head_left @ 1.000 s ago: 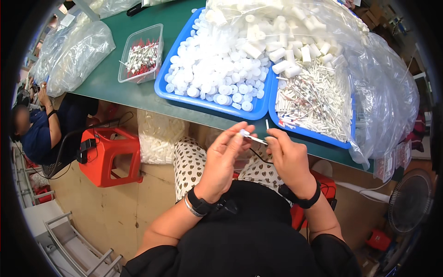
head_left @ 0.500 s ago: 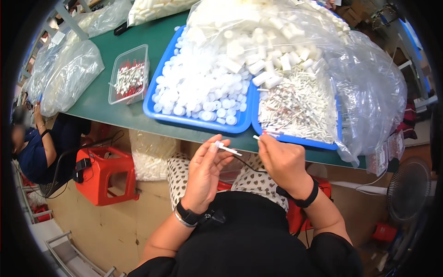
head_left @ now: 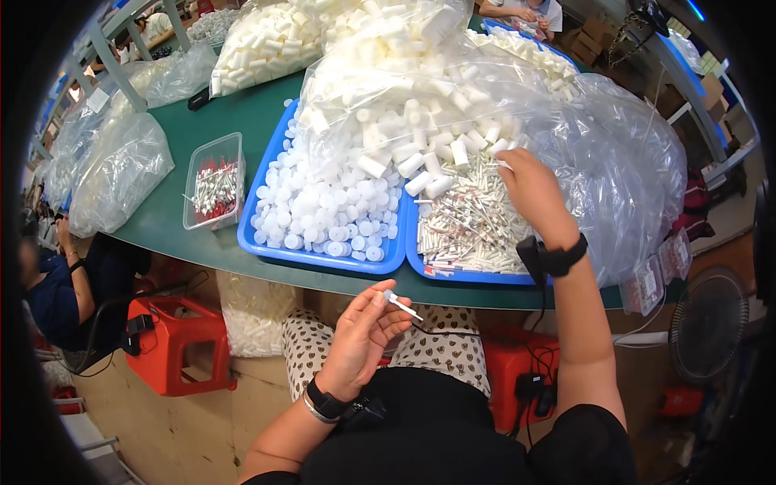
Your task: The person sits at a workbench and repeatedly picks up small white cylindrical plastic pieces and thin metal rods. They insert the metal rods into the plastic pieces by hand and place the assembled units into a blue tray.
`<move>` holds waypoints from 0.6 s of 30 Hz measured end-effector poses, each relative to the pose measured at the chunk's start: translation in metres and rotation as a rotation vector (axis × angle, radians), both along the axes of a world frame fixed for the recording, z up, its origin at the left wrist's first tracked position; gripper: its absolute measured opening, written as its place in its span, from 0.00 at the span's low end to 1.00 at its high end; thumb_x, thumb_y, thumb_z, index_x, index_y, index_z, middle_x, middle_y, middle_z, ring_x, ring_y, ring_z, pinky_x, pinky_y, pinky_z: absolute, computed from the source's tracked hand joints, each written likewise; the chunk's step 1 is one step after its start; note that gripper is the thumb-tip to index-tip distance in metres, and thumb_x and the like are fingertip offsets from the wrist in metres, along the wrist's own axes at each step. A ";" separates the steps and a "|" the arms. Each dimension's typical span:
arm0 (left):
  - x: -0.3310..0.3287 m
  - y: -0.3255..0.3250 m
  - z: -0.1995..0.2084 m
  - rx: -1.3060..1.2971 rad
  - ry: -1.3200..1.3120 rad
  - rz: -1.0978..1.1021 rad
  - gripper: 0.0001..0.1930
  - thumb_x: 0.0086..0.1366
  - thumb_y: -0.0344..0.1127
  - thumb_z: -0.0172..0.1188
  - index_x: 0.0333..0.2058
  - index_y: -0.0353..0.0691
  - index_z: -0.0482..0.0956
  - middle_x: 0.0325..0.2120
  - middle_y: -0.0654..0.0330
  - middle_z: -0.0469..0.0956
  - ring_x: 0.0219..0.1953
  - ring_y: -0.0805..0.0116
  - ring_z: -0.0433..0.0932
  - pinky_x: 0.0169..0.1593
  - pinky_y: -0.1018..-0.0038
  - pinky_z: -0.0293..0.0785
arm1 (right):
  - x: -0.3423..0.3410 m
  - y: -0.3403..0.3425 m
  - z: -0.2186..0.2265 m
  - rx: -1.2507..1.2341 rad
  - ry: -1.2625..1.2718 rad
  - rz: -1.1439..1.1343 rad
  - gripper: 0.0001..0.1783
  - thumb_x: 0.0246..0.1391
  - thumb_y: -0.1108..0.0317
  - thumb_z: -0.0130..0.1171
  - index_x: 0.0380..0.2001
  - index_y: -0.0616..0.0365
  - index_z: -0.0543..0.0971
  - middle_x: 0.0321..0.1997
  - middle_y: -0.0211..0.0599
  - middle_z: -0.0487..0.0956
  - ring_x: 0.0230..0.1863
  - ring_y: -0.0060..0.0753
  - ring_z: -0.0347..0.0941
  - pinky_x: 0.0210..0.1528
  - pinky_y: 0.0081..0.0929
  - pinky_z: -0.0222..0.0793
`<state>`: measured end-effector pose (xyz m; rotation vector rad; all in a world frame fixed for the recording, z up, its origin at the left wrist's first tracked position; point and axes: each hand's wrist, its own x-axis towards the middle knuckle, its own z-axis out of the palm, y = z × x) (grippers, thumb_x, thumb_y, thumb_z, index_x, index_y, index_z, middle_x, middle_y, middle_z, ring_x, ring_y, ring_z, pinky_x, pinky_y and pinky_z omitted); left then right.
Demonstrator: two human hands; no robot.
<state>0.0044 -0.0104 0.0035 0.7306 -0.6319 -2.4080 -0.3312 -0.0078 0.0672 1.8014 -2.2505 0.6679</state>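
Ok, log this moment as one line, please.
left hand: pinching white rod; right hand: over right blue tray of loose rods; left blue tray: white discs

Workshop, small-parts assembly kind. Long green tabletop [head_left: 162, 222] bearing blue trays [head_left: 323, 273] heaped with small white parts [head_left: 465, 234]; bulging clear bag [head_left: 267, 44] of white cylinders behind. Red plastic stool [head_left: 174, 339], fan [head_left: 707, 323], cardboard boxes [head_left: 598, 32]. Other people about (one at left [head_left: 56, 279], another beyond the far trays [head_left: 521, 11]).
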 end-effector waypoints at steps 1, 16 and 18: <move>0.000 0.001 0.000 0.006 -0.009 -0.006 0.19 0.74 0.40 0.50 0.57 0.37 0.68 0.44 0.53 0.79 0.43 0.67 0.80 0.49 0.70 0.79 | 0.004 -0.006 0.001 -0.003 -0.021 0.087 0.13 0.53 0.73 0.59 0.43 0.59 0.79 0.43 0.42 0.79 0.42 0.52 0.76 0.43 0.42 0.73; 0.009 -0.006 -0.001 -0.069 0.057 0.078 0.17 0.75 0.40 0.50 0.56 0.38 0.68 0.50 0.52 0.76 0.48 0.65 0.79 0.53 0.69 0.78 | 0.096 0.004 0.033 0.062 -0.263 0.256 0.09 0.59 0.68 0.58 0.35 0.64 0.75 0.33 0.50 0.78 0.35 0.54 0.77 0.35 0.42 0.72; 0.009 -0.006 0.005 -0.116 0.122 0.067 0.17 0.75 0.40 0.49 0.56 0.37 0.68 0.52 0.52 0.75 0.49 0.63 0.79 0.53 0.67 0.77 | 0.113 0.030 0.025 0.098 -0.384 0.334 0.11 0.58 0.68 0.60 0.40 0.64 0.76 0.33 0.51 0.78 0.34 0.54 0.77 0.35 0.38 0.72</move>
